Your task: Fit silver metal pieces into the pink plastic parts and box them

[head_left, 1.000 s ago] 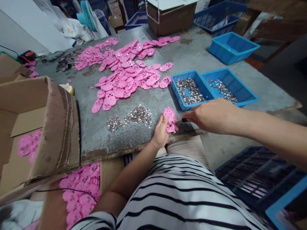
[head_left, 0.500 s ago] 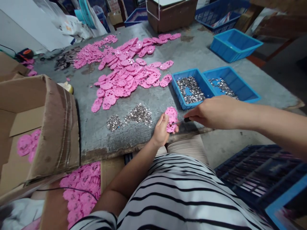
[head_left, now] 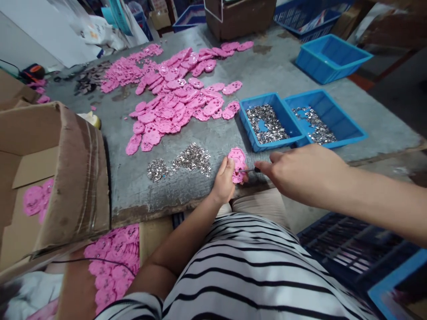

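Observation:
My left hand (head_left: 224, 181) grips a pink plastic piece (head_left: 237, 156) near the table's front edge, thumb on its face. From the right, my right hand (head_left: 302, 174) is closed around the dark handle of a screwdriver-like tool (head_left: 248, 170). The thin metal shaft reaches the lower part of the pink piece; its exact tip is too small to make out. Left of my left hand, two heaps of small metal parts (head_left: 193, 158) lie on the table. Beyond them spreads a large pile of similar pink pieces (head_left: 180, 104).
Two blue trays (head_left: 255, 144) holding small metal parts stand beyond my right hand, with another blue tray (head_left: 333, 66) farther back. A cardboard box (head_left: 75, 178) with pink pieces stands at the left. Blue crates (head_left: 343, 249) are low at the right.
My right hand has swung lower and its wrist has turned, with the tool still against the pink piece. The left hand has hardly moved.

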`<state>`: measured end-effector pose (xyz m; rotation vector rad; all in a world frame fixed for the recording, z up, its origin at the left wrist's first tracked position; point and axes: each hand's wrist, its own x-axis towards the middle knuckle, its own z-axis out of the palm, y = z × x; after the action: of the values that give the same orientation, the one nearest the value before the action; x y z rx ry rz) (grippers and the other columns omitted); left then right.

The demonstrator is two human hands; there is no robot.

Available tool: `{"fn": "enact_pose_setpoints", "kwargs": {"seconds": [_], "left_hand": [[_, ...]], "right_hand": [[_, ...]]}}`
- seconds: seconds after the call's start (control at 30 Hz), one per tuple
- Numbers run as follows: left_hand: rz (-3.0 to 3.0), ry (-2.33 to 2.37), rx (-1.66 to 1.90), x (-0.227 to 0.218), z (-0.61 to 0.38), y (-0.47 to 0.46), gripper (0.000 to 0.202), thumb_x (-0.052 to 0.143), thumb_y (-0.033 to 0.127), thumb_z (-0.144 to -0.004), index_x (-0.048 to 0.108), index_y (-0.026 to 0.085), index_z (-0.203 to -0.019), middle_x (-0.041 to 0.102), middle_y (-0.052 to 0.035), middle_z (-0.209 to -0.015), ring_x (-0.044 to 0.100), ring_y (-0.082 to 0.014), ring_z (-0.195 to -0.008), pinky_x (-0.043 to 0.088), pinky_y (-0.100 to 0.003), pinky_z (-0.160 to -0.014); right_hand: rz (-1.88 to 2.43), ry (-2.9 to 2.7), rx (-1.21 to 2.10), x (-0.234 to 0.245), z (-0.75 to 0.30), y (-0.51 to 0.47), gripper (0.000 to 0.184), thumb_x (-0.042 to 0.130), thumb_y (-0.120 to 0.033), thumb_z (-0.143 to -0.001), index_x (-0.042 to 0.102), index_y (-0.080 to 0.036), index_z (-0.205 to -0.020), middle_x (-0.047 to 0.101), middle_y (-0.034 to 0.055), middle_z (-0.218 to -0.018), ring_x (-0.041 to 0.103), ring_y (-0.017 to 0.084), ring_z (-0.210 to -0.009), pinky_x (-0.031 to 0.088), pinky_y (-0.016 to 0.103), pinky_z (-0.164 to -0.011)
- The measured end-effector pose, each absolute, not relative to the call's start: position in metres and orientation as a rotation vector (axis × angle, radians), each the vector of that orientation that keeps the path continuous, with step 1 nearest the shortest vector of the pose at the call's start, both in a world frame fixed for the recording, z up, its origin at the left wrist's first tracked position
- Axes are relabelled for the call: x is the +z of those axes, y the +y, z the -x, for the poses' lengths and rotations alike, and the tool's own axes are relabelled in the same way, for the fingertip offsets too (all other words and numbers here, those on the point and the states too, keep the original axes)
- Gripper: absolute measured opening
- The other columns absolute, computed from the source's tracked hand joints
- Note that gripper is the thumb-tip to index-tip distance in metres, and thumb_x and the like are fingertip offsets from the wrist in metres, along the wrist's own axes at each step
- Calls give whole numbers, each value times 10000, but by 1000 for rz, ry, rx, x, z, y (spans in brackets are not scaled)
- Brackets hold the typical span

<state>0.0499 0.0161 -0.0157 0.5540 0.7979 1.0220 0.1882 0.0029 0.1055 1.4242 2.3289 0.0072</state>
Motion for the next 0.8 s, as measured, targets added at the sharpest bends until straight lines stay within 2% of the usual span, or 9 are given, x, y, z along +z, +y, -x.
{"fn": "enact_pose_setpoints", "kwargs": {"seconds": [0.13, 0.3, 0.4, 0.67, 0.8], "left_hand": [[-579, 773, 1035, -15, -48, 16, 278, 533, 470, -880, 513, 193, -870, 603, 10, -651, 517, -92, -466, 326, -226, -440], [-573, 760, 1010, -16, -47, 17, 281, 546, 460, -873, 497, 186, -831, 630, -6, -695, 562, -100, -511, 330, -217, -442], [-574, 760, 992, -16, -47, 18, 296, 561, 473, -858, 505, 183, -833, 623, -6, -682, 541, -94, -480, 322, -217, -428], [-590, 726, 950, -15, -46, 20, 299, 543, 471, -870, 486, 180, -837, 606, 9, -604, 517, -93, -415, 325, -212, -405], [-601, 752, 933, -15, -46, 22, 299, 521, 471, -886, 469, 178, -857, 594, 22, -612, 530, -93, -430, 340, -206, -416]], "right_hand": [[-1414, 2362, -86, 96, -202, 14, 284, 459, -264, -901, 705, -306, -1038, 730, 76, -838, 644, 237, -667, 242, 304, -509], [-1476, 2425, -429, 82, -221, 26, 348, 476, -215, -902, 672, -293, -1179, 739, 70, -971, 662, 229, -800, 359, 299, -601], [-1501, 2428, -547, 76, -227, 29, 353, 486, -210, -910, 657, -274, -1212, 737, 79, -988, 657, 224, -811, 379, 299, -624], [-1410, 2534, -508, 69, -236, 33, 353, 484, -199, -912, 653, -277, -1212, 731, 67, -1019, 661, 199, -830, 390, 280, -629], [-1384, 2478, -344, 75, -231, 32, 368, 447, -227, -916, 640, -302, -1221, 728, 44, -1027, 661, 206, -805, 362, 275, -587]]}}
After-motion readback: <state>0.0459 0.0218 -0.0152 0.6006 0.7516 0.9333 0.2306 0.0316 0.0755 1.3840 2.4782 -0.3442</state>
